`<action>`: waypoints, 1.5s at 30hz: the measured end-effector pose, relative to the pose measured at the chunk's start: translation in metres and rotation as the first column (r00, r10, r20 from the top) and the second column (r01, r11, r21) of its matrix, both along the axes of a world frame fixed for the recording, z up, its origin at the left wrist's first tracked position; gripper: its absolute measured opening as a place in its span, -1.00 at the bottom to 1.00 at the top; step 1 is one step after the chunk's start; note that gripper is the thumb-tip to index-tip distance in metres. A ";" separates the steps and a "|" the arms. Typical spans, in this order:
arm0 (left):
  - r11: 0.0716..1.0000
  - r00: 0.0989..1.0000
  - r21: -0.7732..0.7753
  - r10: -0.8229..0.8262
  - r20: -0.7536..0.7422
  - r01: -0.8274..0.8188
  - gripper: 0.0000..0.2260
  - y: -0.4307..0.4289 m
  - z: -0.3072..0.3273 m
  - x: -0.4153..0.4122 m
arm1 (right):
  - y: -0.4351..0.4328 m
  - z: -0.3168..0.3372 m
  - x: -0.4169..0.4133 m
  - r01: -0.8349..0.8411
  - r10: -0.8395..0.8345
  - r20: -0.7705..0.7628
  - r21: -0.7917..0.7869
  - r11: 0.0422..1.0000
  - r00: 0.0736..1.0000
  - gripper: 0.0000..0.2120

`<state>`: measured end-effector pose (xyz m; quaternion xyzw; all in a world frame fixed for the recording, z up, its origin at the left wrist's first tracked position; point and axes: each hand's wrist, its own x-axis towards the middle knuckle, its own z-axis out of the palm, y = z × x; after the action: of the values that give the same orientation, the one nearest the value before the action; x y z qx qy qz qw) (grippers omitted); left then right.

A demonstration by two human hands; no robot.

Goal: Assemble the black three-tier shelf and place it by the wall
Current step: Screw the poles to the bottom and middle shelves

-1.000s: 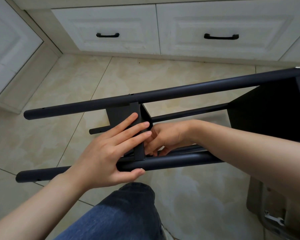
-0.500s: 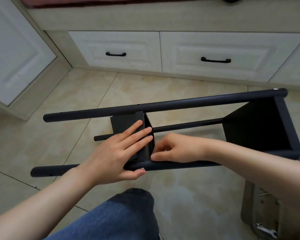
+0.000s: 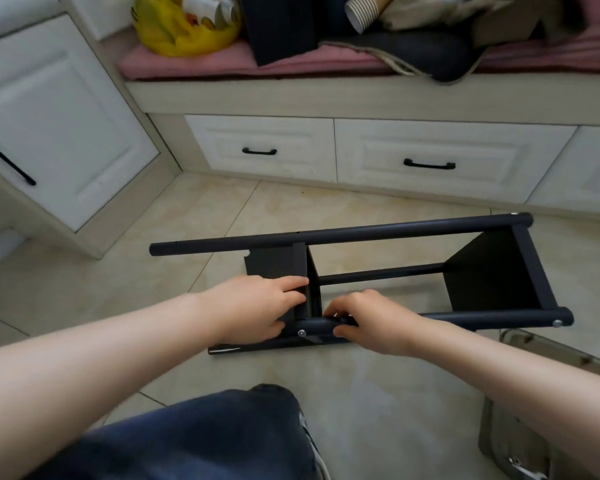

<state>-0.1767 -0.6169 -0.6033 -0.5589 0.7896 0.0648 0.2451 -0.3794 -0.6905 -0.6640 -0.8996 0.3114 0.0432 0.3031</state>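
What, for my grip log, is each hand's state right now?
Left hand: grips the middle shelf panel.
Right hand: closed round the near pole.

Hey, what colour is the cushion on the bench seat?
The cushion is pink, clearest in the head view.
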 end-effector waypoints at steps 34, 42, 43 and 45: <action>0.068 -0.963 0.972 -0.166 -0.211 -0.225 -0.51 0.039 -0.072 -0.022 | 0.010 0.013 -0.016 -0.005 -0.040 -0.191 -0.229 0.973 0.981 -0.62; 0.145 -0.958 0.964 -0.216 -0.190 -0.224 -0.51 0.028 -0.072 -0.027 | -0.007 0.021 -0.023 -0.016 -0.038 -0.182 -0.290 0.957 0.983 -0.70; 0.157 -0.956 0.960 -0.217 -0.196 -0.232 -0.50 0.026 -0.070 -0.027 | -0.008 0.022 -0.025 -0.008 -0.044 -0.173 -0.293 0.956 0.984 -0.70; 0.182 -0.955 0.953 -0.218 -0.201 -0.242 -0.48 0.021 -0.067 -0.028 | -0.011 0.026 -0.028 0.008 -0.056 -0.153 -0.295 0.955 0.987 -0.70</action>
<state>-0.2051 -0.5955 -0.6704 -0.4832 -0.1419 0.4646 -0.7284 -0.4071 -0.7016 -0.6382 -0.9231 0.3522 0.0635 0.1410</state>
